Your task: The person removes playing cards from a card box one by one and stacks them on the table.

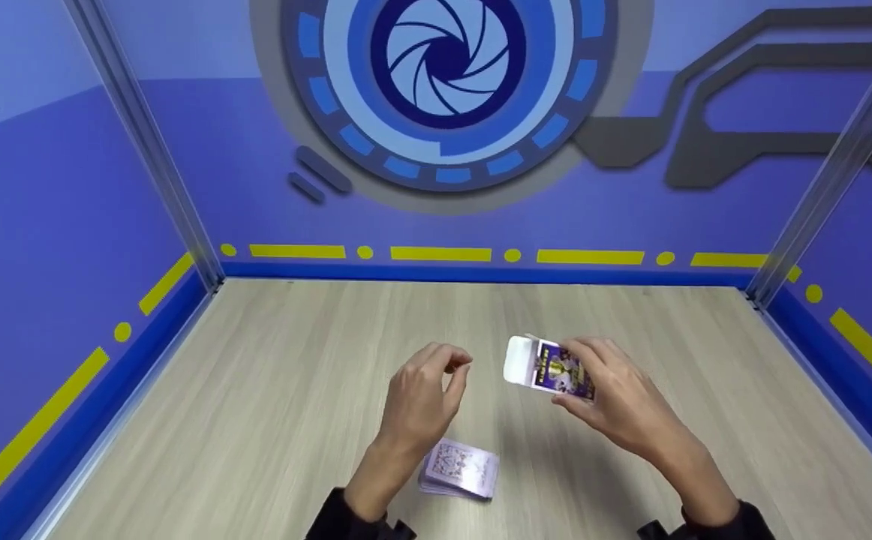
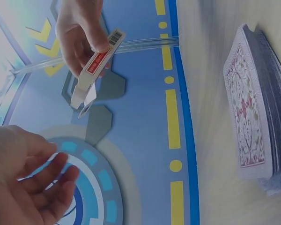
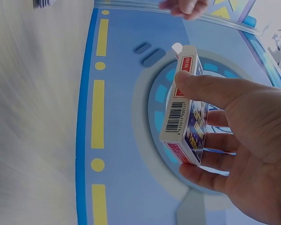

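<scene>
My right hand (image 1: 616, 386) grips a playing-card box (image 1: 565, 369) above the table, thumb along one narrow side and fingers on the other. The box's white end flap (image 1: 518, 361) stands out toward the left. A barcode (image 3: 175, 116) shows on its narrow side in the right wrist view. Left of the box, my left hand (image 1: 422, 390) hovers with loosely bent fingers and holds nothing. Below its wrist a deck of playing cards (image 1: 460, 470) lies on the table, slightly uneven, patterned back up. The left wrist view shows the deck (image 2: 246, 108) from close by.
A light wood-grain table (image 1: 293, 390) spreads under both hands. Blue printed panels (image 1: 436, 225) enclose its back and both sides, joined by metal corner posts (image 1: 147, 142).
</scene>
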### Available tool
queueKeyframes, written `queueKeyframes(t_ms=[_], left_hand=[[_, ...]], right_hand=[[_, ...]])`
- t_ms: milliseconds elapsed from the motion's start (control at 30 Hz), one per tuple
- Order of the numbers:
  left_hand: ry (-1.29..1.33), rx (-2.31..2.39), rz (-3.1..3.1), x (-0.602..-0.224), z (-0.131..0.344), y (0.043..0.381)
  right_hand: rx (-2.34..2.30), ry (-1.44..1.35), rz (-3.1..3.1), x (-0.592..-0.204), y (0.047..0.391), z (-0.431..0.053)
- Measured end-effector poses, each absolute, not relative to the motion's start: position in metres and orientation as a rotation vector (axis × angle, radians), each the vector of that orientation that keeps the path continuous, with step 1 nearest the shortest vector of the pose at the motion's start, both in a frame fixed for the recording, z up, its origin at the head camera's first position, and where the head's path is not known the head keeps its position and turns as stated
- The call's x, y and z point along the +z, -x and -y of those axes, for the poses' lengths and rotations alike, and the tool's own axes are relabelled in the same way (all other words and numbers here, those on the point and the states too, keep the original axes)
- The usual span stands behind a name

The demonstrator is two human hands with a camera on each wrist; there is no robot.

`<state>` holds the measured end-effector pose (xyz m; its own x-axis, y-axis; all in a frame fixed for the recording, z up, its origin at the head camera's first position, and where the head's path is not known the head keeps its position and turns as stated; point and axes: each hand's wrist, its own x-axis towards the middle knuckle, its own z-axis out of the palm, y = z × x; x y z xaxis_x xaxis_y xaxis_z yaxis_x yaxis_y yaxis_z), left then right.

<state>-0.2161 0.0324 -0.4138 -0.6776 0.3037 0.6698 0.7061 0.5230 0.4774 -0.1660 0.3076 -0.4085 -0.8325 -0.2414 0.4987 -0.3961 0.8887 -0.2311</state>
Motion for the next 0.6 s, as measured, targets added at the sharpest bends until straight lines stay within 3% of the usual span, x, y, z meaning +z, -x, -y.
queueKeyframes(t_ms=[333,600], left_hand=[[0.971,-1.436,2.154,-0.413,-0.048,0.204],[0.975,-1.466,2.174,-0.414,-0.049,0.201]], right_hand=[[0.41,-0.575,2.537,-0.414,0.165,-0.29],[0.425,-0.619,2.548,-0.417,0.163,-0.279]])
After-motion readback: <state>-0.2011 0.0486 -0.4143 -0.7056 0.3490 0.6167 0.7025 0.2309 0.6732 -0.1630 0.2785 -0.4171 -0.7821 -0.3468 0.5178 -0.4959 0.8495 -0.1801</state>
